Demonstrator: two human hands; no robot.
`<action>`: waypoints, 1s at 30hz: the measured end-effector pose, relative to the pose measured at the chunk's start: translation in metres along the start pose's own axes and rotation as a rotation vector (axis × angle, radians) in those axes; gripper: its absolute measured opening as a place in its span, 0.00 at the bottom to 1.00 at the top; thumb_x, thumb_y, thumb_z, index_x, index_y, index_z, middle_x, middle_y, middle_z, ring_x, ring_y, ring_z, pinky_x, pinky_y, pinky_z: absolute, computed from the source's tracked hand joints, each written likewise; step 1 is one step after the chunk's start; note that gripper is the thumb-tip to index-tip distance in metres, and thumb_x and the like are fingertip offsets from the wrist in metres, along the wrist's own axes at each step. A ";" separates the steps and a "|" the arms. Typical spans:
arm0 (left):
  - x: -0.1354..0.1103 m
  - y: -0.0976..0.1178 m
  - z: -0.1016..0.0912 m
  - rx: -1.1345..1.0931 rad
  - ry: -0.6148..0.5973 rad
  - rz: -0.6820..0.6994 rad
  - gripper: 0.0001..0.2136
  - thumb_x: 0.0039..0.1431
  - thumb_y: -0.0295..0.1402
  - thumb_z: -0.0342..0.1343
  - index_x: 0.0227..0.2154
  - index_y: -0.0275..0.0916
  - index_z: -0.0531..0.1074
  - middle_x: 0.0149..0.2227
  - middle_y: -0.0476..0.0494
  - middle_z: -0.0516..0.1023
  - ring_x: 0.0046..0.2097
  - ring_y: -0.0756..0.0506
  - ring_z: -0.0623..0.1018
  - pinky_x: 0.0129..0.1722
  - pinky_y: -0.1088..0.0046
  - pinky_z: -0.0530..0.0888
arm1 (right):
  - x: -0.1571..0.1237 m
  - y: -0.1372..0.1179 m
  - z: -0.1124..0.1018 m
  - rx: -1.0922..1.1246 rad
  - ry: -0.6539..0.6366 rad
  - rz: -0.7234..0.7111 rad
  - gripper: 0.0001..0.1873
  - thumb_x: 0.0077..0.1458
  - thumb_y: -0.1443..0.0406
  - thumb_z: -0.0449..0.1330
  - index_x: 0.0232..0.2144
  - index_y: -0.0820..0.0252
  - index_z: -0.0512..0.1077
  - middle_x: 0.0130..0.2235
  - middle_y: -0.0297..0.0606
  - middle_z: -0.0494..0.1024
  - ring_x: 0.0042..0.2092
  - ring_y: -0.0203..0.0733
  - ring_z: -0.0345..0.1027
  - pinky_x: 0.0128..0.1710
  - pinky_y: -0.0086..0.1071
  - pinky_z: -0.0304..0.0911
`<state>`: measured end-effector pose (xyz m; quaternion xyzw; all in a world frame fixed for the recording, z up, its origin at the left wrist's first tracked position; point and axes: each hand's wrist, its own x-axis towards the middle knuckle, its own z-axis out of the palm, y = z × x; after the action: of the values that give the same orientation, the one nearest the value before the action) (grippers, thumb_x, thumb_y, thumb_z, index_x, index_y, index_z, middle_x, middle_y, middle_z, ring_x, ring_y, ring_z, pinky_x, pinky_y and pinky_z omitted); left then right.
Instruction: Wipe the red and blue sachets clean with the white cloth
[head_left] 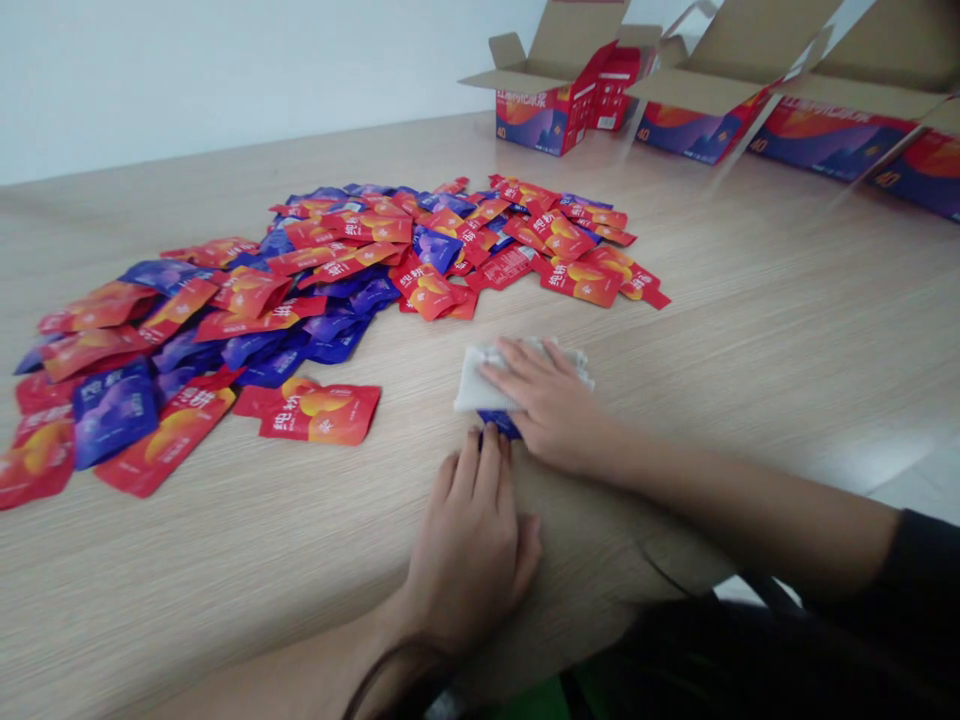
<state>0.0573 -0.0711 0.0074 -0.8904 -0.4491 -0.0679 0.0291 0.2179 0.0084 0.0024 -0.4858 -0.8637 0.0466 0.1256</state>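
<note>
A folded white cloth [474,385] lies on the table with my right hand [559,405] flat on top of it, fingers spread. Under its near edge a small part of a blue pouch [498,424] shows; the rest is covered. My left hand [480,520] rests on the table below, its fingers stretched out and the tips touching the near edge of that pouch. The left thumb stands apart from the fingers. To the left of the cloth a single red-orange pouch [319,413] lies face up near the heap.
A long heap of red and blue pouches [300,265] spreads across the left and middle of the table [247,580]. At the back right stand several printed cartons with raised flaps, the nearest to the heap being a red and blue carton [531,120]. A pale wall [225,80] rises behind.
</note>
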 end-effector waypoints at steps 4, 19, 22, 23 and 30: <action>-0.004 0.001 0.005 0.052 0.060 0.006 0.29 0.57 0.38 0.47 0.54 0.17 0.69 0.58 0.20 0.70 0.58 0.30 0.72 0.54 0.56 0.73 | 0.000 0.003 -0.001 -0.034 0.032 0.070 0.30 0.60 0.65 0.51 0.64 0.64 0.60 0.69 0.55 0.51 0.69 0.59 0.43 0.65 0.56 0.40; -0.004 0.001 0.005 0.056 0.058 -0.003 0.29 0.58 0.38 0.47 0.54 0.16 0.68 0.58 0.19 0.69 0.58 0.28 0.71 0.53 0.55 0.73 | -0.002 0.002 -0.004 0.015 -0.010 0.051 0.30 0.60 0.70 0.48 0.64 0.66 0.59 0.69 0.53 0.51 0.70 0.53 0.41 0.67 0.52 0.37; -0.003 0.000 0.003 0.055 0.029 0.000 0.29 0.58 0.38 0.46 0.55 0.17 0.68 0.59 0.20 0.68 0.59 0.28 0.71 0.53 0.55 0.73 | -0.003 0.002 -0.004 0.008 0.003 0.081 0.31 0.59 0.69 0.49 0.64 0.69 0.59 0.69 0.56 0.50 0.69 0.57 0.41 0.67 0.53 0.38; -0.003 0.001 0.003 0.050 0.012 0.001 0.28 0.58 0.37 0.46 0.54 0.18 0.69 0.58 0.20 0.70 0.58 0.28 0.72 0.53 0.55 0.73 | -0.004 0.000 -0.004 0.023 -0.020 0.006 0.30 0.59 0.69 0.49 0.64 0.68 0.59 0.69 0.54 0.50 0.70 0.55 0.40 0.67 0.51 0.38; -0.003 0.001 0.003 0.053 0.004 -0.024 0.29 0.58 0.37 0.47 0.57 0.17 0.66 0.62 0.21 0.64 0.61 0.28 0.69 0.54 0.55 0.72 | 0.000 0.010 -0.006 -0.027 -0.003 0.106 0.31 0.60 0.69 0.47 0.65 0.69 0.57 0.69 0.54 0.51 0.69 0.57 0.42 0.67 0.55 0.37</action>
<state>0.0565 -0.0739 0.0040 -0.8837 -0.4613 -0.0583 0.0528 0.2280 0.0138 0.0061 -0.5324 -0.8375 0.0425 0.1151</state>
